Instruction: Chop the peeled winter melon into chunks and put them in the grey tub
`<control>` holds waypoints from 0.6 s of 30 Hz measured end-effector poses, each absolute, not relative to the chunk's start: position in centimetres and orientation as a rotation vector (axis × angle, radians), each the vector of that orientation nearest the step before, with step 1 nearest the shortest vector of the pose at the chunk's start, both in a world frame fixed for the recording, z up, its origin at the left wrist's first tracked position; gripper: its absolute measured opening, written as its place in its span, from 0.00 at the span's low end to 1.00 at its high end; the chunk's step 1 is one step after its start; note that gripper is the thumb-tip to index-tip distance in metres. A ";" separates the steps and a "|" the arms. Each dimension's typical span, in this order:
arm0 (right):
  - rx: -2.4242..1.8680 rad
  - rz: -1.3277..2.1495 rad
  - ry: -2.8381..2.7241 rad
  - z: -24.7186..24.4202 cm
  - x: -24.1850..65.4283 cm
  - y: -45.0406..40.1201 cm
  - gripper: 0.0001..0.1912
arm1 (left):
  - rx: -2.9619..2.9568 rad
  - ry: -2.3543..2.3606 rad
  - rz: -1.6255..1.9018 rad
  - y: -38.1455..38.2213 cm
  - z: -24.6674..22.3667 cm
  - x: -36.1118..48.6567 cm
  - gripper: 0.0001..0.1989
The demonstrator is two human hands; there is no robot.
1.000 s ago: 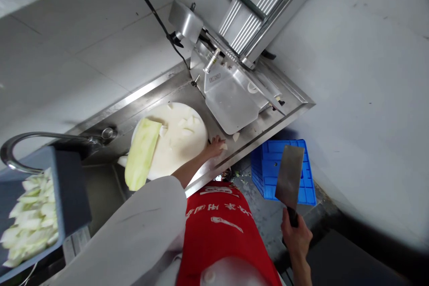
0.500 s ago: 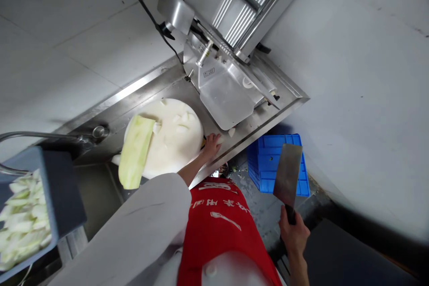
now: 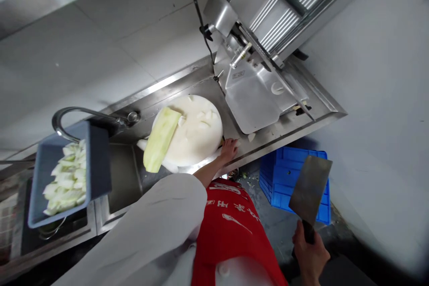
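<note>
My left hand [image 3: 229,149] is low on the steel counter, against the right edge of the round white cutting board [image 3: 197,143]. Its fingers are bent together around a small pale vegetable piece [image 3: 237,143], which shows only in part. My right hand [image 3: 311,252] grips the black handle of a cleaver [image 3: 311,187], whose broad blade points up, away from the counter. On the board's left side lies a long, pale green peeled gourd slab [image 3: 161,139], jutting past the edge. Several small white pieces [image 3: 207,117] are scattered on the board, and another scrap [image 3: 251,136] sits on the counter.
A metal slicing machine [image 3: 254,103] stands right of the board. A grey-blue tub [image 3: 98,165] of cut pale chunks [image 3: 69,178] stands at the left, by a sink [image 3: 124,174] and a curved tap [image 3: 72,111]. Under the counter is a blue crate [image 3: 281,178].
The view has swung left, so more of the tub and sink shows. My left hand has slid slightly toward the board with the pale piece. The cleaver stays in my right hand.
</note>
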State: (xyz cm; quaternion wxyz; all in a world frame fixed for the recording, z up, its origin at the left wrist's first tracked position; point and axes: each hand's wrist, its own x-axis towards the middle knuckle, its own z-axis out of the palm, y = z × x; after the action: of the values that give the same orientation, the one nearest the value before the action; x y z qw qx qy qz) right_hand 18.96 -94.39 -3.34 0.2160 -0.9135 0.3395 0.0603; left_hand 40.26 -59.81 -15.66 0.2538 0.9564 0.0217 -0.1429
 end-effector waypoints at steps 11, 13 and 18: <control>-2.557 0.163 0.879 -3.5 19.8 -93.3 0.33 | 2.523 0.186 -0.282 -57.5 -11.6 41.8 0.09; -2.545 0.191 0.888 -3.5 19.8 -93.4 0.32 | 2.533 0.276 -0.171 -54.3 -9.7 41.5 0.11; -2.525 0.229 0.910 -3.8 19.7 -93.8 0.31 | 2.580 0.637 0.158 -46.5 -5.7 41.2 0.21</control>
State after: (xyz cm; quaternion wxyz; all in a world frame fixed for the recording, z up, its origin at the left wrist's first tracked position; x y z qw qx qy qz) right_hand 19.70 -93.80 -3.82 0.2221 -0.9139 0.3295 0.0829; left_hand 41.17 -46.47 -5.66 0.2372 0.9415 0.2324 0.0577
